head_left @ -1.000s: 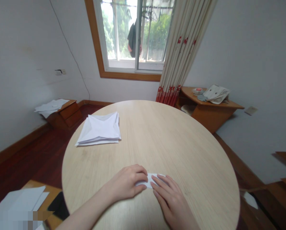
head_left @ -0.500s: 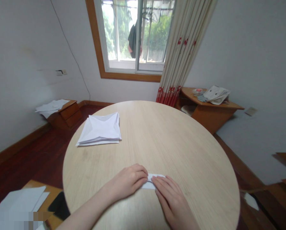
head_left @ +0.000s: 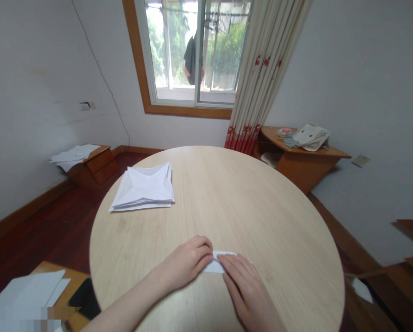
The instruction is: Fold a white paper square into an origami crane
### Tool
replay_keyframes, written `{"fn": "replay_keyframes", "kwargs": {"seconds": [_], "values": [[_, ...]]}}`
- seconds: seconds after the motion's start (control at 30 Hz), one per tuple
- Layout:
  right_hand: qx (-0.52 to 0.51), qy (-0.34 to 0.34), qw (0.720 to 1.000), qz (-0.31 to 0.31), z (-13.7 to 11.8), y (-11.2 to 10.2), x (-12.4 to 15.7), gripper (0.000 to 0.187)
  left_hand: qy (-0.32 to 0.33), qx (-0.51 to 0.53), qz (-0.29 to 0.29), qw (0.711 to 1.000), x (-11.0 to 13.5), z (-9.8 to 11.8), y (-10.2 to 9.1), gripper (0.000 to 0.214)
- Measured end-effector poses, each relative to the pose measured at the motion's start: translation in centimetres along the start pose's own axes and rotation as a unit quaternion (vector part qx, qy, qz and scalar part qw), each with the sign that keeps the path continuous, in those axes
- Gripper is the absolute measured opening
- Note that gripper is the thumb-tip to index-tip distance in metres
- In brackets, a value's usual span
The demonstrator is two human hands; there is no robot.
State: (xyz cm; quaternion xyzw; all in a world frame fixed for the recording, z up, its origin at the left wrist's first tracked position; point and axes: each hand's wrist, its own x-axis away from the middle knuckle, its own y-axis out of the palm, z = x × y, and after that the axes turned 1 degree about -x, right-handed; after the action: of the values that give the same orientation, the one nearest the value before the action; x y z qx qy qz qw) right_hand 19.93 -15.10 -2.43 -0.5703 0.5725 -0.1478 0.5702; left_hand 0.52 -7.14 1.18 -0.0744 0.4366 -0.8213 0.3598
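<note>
**Both hands press a small folded paper**

A small folded paper (head_left: 217, 262) lies on the near side of the round counter (head_left: 248, 203), mostly hidden under the two hands. The left hand (head_left: 187, 263) rests on its left end with fingers curled and knuckles raised, fingertips bearing down. Whether the thumb pinches the edge underneath cannot be told from this angle. The right hand (head_left: 244, 286) lies flat on the right end, fingers straight and pressed together, pointing toward the left hand. The fingertips of the two hands nearly meet over the paper, and only a narrow white strip shows between and beyond them.

Well apart, at the counter's far left edge, sits a stack (head_left: 144, 186) of folded white sheets. Below the counter to the left, loose sheets (head_left: 23, 295) lie beside a dark phone (head_left: 85, 297). A window (head_left: 192, 50) and a curtain (head_left: 262, 69) fill the far wall.
</note>
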Motion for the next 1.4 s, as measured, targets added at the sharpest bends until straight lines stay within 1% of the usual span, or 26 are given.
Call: {"fn": "replay_keyframes", "kwargs": {"seconds": [0.13, 0.23, 0.33, 0.43, 0.5, 0.6, 0.7, 0.77, 0.83, 0.93, 1.03, 1.2, 1.3, 1.4], "values": [[0.018, 0.001, 1.000, 0.009, 0.0, -0.1, 0.1, 0.040, -0.017, 0.009, 0.005, 1.000, 0.0, -0.3, 0.3, 0.016], [0.032, -0.026, 0.999, 0.010, 0.1, -0.3, 0.1, 0.048, -0.022, 0.008, 0.003, 1.000, 0.0, -0.5, 0.5, 0.014], [0.047, -0.060, 0.997, -0.003, 0.2, -0.2, 0.1, 0.058, -0.019, 0.011, 0.007, 1.000, 0.0, -0.8, 0.7, 0.012], [0.066, -0.070, 0.995, -0.030, 0.3, 0.3, 0.4, 0.063, -0.019, 0.003, 0.010, 1.000, 0.0, -0.8, 0.8, 0.012], [0.076, -0.066, 0.994, -0.049, 0.5, 0.8, 0.7, 0.063, -0.031, -0.048, 0.008, 0.998, -0.2, -0.7, 0.7, 0.009], [0.080, -0.050, 0.993, -0.070, 0.7, 1.6, 1.1, 0.060, -0.069, -0.143, 0.001, 0.987, -0.4, -0.6, 0.6, 0.008], [0.077, -0.039, 0.992, -0.091, 0.8, 2.1, 1.3, 0.059, -0.111, -0.175, -0.003, 0.978, -0.5, -0.5, 0.6, 0.013], [0.074, -0.031, 0.992, -0.094, 0.8, 2.3, 1.4, 0.058, -0.127, -0.176, -0.001, 0.976, -0.5, -0.5, 0.6, 0.013], [0.070, -0.028, 0.993, -0.091, 0.9, 2.4, 1.4, 0.057, -0.130, -0.167, 0.010, 0.977, -0.4, -0.3, 0.6, 0.015], [0.069, -0.041, 0.993, -0.083, 0.9, 2.2, 1.2, 0.055, -0.127, -0.147, 0.028, 0.981, -0.2, 0.0, 0.5, 0.026], [0.071, -0.049, 0.994, -0.072, 0.8, 1.8, 1.0, 0.054, -0.137, -0.132, 0.029, 0.981, -0.2, 0.2, 0.5, 0.035], [0.067, -0.046, 0.995, -0.066, 0.7, 1.2, 0.7, 0.052, -0.156, -0.107, 0.021, 0.982, -0.3, 0.4, 0.4, 0.032], [0.065, -0.042, 0.995, -0.059, 0.7, 1.0, 0.7, 0.050, -0.144, -0.117, 0.007, 0.983, -0.3, 0.4, 0.3, 0.031], [0.057, -0.044, 0.996, -0.046, 0.6, 0.7, 0.6, 0.050, -0.117, -0.126, 0.002, 0.985, -0.3, 0.4, 0.2, 0.028]]}}
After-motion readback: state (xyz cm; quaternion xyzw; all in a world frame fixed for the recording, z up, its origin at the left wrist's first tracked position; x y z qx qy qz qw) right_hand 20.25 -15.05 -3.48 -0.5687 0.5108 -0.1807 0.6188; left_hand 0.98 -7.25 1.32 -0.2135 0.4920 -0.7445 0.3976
